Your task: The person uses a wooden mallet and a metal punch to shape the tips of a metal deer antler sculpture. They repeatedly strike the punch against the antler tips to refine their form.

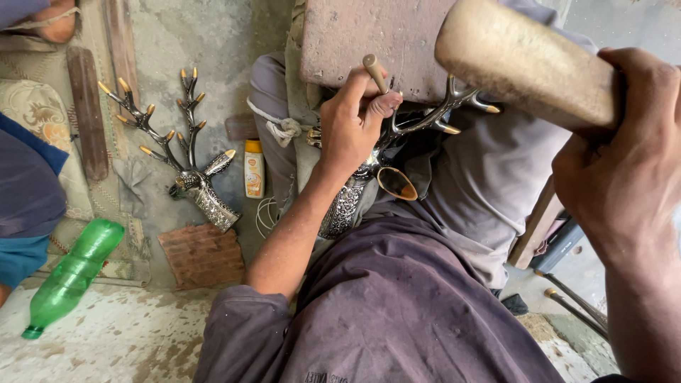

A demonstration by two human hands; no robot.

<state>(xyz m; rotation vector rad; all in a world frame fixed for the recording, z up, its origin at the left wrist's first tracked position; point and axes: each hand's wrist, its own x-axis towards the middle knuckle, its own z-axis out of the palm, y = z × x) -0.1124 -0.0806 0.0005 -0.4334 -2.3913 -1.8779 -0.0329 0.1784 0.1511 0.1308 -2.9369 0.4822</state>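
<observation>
My left hand (355, 120) grips a thin metal punch (375, 71) and holds it upright against a metal deer head (351, 202) that rests on my lap. Its dark antlers (454, 106) with gold tips reach to the right over a worn block (369, 42). My right hand (624, 163) is raised close to the camera and clasps the thick pale wooden mallet (525, 60). The mallet's head hangs above and right of the punch, apart from it.
A second deer head with gold-tipped antlers (188, 167) lies on the floor to the left. Beside it are a small yellow bottle (254, 169), a brick (202, 255) and a green plastic bottle (71, 273). Another person's clothing (25, 184) fills the left edge.
</observation>
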